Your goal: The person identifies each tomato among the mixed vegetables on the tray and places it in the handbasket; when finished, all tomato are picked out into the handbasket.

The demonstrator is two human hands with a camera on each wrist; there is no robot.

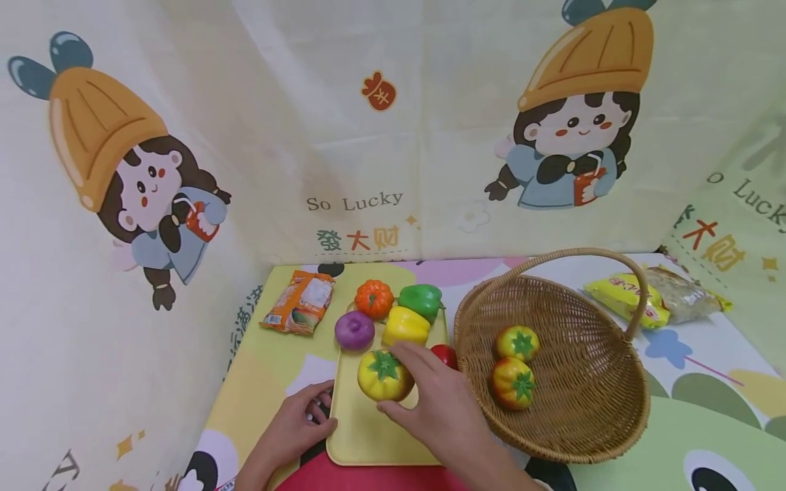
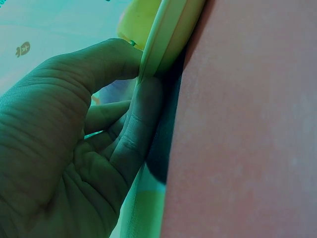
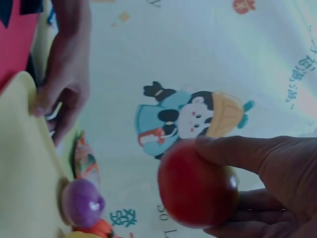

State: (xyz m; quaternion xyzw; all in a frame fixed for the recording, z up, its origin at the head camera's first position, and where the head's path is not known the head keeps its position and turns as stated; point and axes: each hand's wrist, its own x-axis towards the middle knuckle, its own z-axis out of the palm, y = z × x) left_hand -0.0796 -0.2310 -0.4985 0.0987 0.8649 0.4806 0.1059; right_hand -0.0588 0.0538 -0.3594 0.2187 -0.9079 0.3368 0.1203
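My right hand (image 1: 447, 406) holds a toy tomato (image 1: 379, 379), yellow with a green star-shaped top, above the tray (image 1: 383, 440). In the right wrist view, the underside of the held tomato (image 3: 193, 186) looks red, with the thumb on one side and fingers on the other. At the tray's left edge, my left hand (image 1: 293, 428) pinches the rim; the left wrist view has the thumb over the rim (image 2: 161, 42) and a finger beneath. On the tray lie a purple onion (image 1: 354, 331), an orange pumpkin (image 1: 374, 299), a green pepper (image 1: 420, 301), a yellow pepper (image 1: 406, 327) and a partly hidden red item (image 1: 445, 355).
Right of the tray stands a wicker basket (image 1: 577, 382) with a tall handle; two similar tomatoes (image 1: 513, 384) lie inside. An orange snack packet (image 1: 301, 302) is at the back left. Yellow and clear packets (image 1: 657, 296) lie behind the basket. Printed cloth walls (image 1: 454, 136) enclose the table.
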